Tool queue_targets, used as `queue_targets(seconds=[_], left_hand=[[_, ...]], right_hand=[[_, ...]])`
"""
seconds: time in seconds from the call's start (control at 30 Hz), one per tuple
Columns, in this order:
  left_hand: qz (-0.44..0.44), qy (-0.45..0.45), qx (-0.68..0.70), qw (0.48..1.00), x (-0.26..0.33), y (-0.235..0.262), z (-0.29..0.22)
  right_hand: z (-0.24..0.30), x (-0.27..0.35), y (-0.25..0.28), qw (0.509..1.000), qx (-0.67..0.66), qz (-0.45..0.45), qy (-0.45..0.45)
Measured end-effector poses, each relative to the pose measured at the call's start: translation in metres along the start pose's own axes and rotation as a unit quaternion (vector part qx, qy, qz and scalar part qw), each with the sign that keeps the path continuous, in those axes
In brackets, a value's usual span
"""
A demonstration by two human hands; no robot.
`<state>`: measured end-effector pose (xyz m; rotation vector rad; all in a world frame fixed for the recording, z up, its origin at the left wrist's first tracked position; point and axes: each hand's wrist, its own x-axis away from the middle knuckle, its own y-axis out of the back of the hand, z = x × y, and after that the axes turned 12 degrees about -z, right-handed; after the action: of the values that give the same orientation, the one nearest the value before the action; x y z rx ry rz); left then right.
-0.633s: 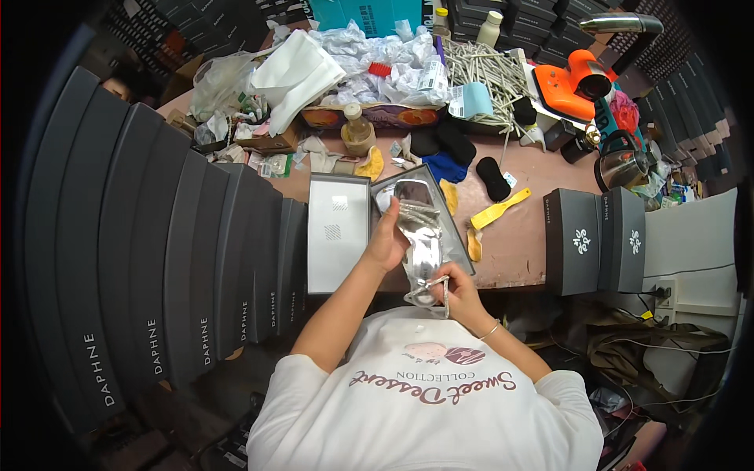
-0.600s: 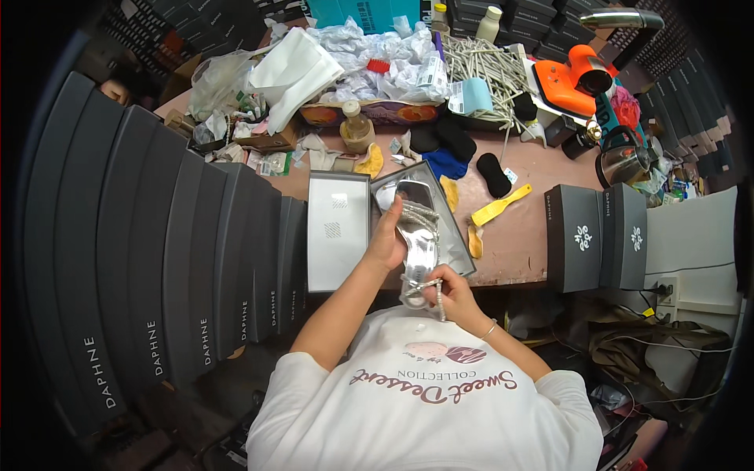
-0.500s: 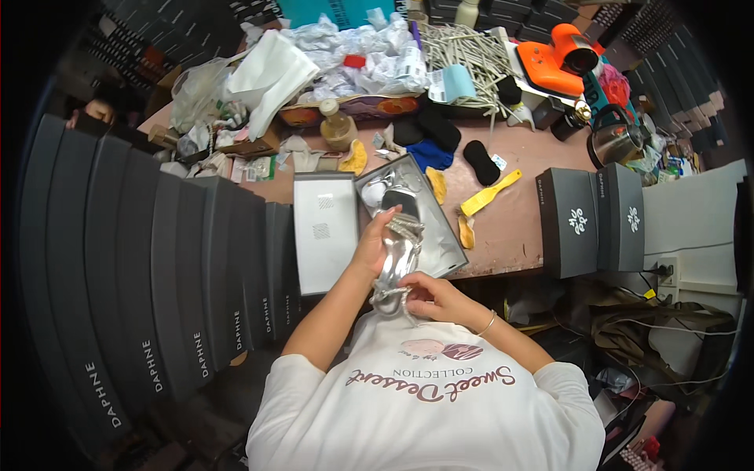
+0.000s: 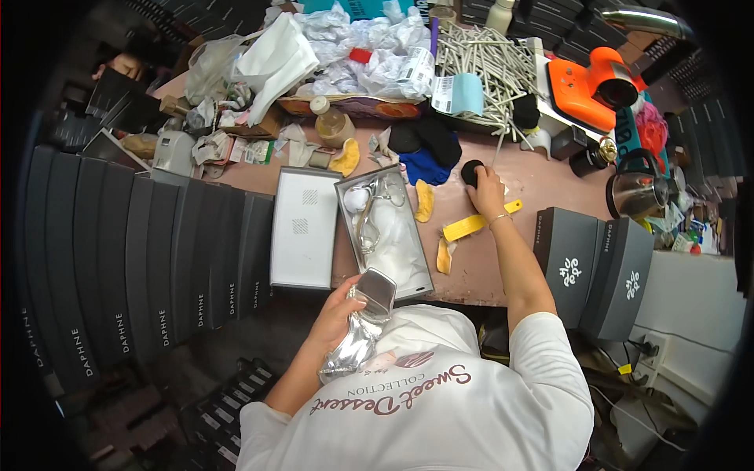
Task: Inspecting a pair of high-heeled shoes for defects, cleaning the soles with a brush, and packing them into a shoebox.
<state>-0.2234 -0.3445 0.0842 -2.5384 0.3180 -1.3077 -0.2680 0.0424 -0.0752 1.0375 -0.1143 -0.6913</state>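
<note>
My left hand (image 4: 336, 311) grips a shiny silver sandal (image 4: 349, 349) in front of my chest, its flat toe end pointing up and away. On the table, my right hand (image 4: 490, 194) is reached forward with its fingers closed on a black oval pad (image 4: 471, 172), partly covered by the hand. An open grey shoe box (image 4: 422, 265) lies just beyond the sandal, holding another silver sandal (image 4: 367, 229) and white tissue paper (image 4: 399, 255). Its white-lined lid (image 4: 305, 247) rests beside it on the left. A yellow-handled brush (image 4: 465, 228) lies under my right forearm.
Dark shoe boxes line the left side (image 4: 145, 259), and two stand at the right (image 4: 572, 263). Across the back are crumpled paper (image 4: 338, 63), a heap of pale sticks (image 4: 483, 71), an orange device (image 4: 577, 90) and a kettle (image 4: 628, 188). A bottle (image 4: 334, 125) stands behind the box.
My right hand has left the sandal and reached forward right to the black pad. My left hand has drawn the sandal back from over the box toward my chest, uncovering the other sandal.
</note>
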Motion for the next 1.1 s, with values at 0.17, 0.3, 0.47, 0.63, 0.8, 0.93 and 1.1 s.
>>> queue_targets(seconds=[0.17, 0.3, 0.47, 0.63, 0.8, 0.93, 1.1], left_hand=[[-0.079, -0.052, 0.081, 0.992, 0.001, -0.002, 0.011], [-0.072, -0.048, 0.077, 0.993, -0.001, -0.005, 0.018], [-0.092, -0.055, 0.098, 0.989, 0.008, -0.016, 0.006], [-0.077, -0.036, 0.14, 0.987, 0.003, 0.013, 0.015], [0.023, -0.014, 0.028, 0.999, -0.017, 0.02, 0.007], [0.051, -0.01, -0.073, 0.996, -0.012, 0.021, 0.005], [0.084, 0.003, -0.078, 0.993, -0.024, 0.036, 0.021]], right_hand=[[0.039, -0.007, -0.005, 0.958, -0.234, -0.148, 0.077], [0.117, -0.05, -0.027, 0.95, -0.137, -0.039, 0.276], [0.111, -0.071, -0.094, 0.911, 0.169, 0.055, 0.372], [0.171, -0.002, 0.015, 0.903, -0.327, 0.118, 0.251], [0.183, 0.13, 0.089, 0.834, -0.264, 0.266, 0.405], [0.201, 0.148, 0.076, 0.889, -0.241, 0.192, 0.338], [0.186, 0.178, 0.098, 0.901, -0.226, 0.193, 0.316]])
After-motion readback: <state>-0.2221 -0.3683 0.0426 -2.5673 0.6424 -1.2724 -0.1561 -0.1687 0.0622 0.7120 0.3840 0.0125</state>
